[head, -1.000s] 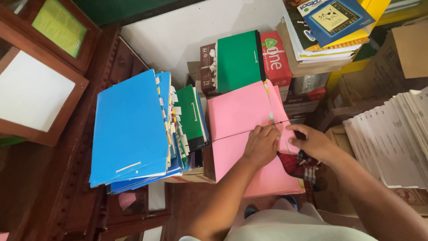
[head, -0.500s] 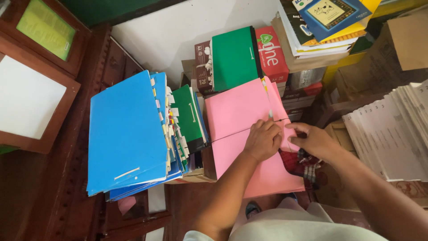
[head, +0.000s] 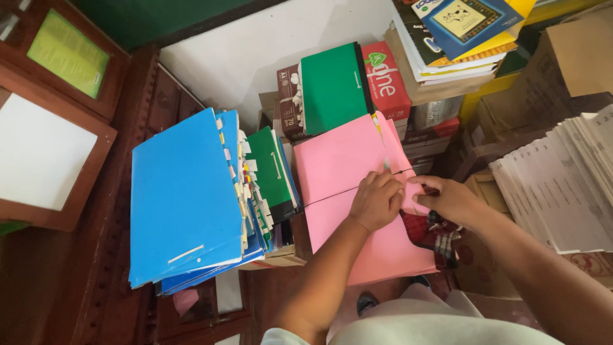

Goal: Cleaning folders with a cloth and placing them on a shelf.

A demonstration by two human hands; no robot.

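A pink folder (head: 341,163) lies in front of me with a thin dark cord (head: 332,197) running across its middle. My left hand (head: 377,201) rests knuckles-up on the folder near its right edge, fingers curled at the cord. My right hand (head: 447,199) pinches the cord's end just off the folder's right edge. Below my right hand is a dark red patterned thing (head: 434,233), partly hidden.
A stack of blue folders (head: 185,198) with paper tabs lies to the left, green folders (head: 271,169) beside it. Behind stand a green folder (head: 335,86) on red paper boxes (head: 386,80) and piled books (head: 460,32). Ruled paper sheets (head: 562,185) are on the right.
The camera view has shifted slightly. Both hands stay at the folder's right edge, working the cord; the right hand has drawn a little further right.
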